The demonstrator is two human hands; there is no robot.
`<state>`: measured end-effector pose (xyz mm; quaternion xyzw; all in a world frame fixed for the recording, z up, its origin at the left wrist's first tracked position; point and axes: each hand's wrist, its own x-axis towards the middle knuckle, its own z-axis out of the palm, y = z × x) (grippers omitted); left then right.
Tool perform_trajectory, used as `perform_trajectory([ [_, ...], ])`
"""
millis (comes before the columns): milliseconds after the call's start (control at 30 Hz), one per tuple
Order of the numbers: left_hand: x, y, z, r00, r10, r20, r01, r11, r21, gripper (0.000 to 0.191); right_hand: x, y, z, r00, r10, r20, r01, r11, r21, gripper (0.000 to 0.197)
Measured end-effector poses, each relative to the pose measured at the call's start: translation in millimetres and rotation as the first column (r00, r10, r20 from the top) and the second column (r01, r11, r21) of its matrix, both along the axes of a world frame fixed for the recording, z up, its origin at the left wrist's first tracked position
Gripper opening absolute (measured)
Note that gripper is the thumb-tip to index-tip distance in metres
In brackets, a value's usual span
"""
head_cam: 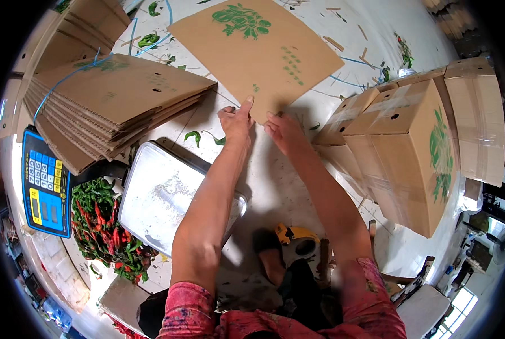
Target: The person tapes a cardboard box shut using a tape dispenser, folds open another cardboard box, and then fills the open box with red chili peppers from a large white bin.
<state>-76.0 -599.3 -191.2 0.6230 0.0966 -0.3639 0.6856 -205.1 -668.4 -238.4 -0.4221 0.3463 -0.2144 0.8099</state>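
A flat cardboard carton (252,59) with a green printed vegetable picture and green writing is held out in front of me by its near corner. My left hand (236,123) pinches that corner from the left, thumb on top. On the right side of the same corner, my right hand (284,129) grips the edge with its fingertips. The carton's far end reaches past the top of the view. To the left lies a stack of flattened cartons (121,93) with a blue strap (66,82) over it.
A metal platform scale (163,190) with a blue keypad display (46,186) stands left, beside a heap of green and red peppers (108,229). Taped cartons (388,140) stand right. A yellow tape dispenser (297,237) lies near my foot. Loose peppers (193,137) and scraps litter the floor.
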Motion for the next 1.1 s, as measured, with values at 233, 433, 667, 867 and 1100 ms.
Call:
perform_trajectory([
  [233, 4.0, 32.1, 100.9, 0.885, -0.08, 0.459, 0.187, 0.964, -0.192, 0.022, -20.1, 65.3, 119.5, 0.975, 0.196, 0.101, -0.219, 0.914, 0.341, 0.023],
  [433, 21.2, 139.2, 242.5, 0.508, -0.22, 0.833, 0.371, 0.929, 0.02, 0.03, -48.7, 155.9, 174.6, 0.696, 0.632, -0.341, -0.715, 0.651, -0.253, 0.023],
  [667, -10.1, 328.5, 378.0, 0.433, -0.44, 0.787, 0.424, 0.87, 0.253, 0.03, -114.4, 224.6, 237.7, 0.639, 0.536, -0.551, -0.756, 0.304, -0.58, 0.024],
  [867, -54.5, 457.2, 468.5, 0.348, -0.638, 0.687, 0.352, 0.768, 0.535, 0.025, -262.9, 123.2, 173.6, 0.543, 0.189, -0.818, -0.809, 0.38, -0.449, 0.034],
  [1100, -23.1, 564.6, 418.9, 0.363, -0.76, 0.539, 0.327, 0.646, 0.69, 0.056, -333.3, 42.5, 235.7, 0.204, -0.593, -0.779, -0.729, 0.439, -0.525, 0.02],
])
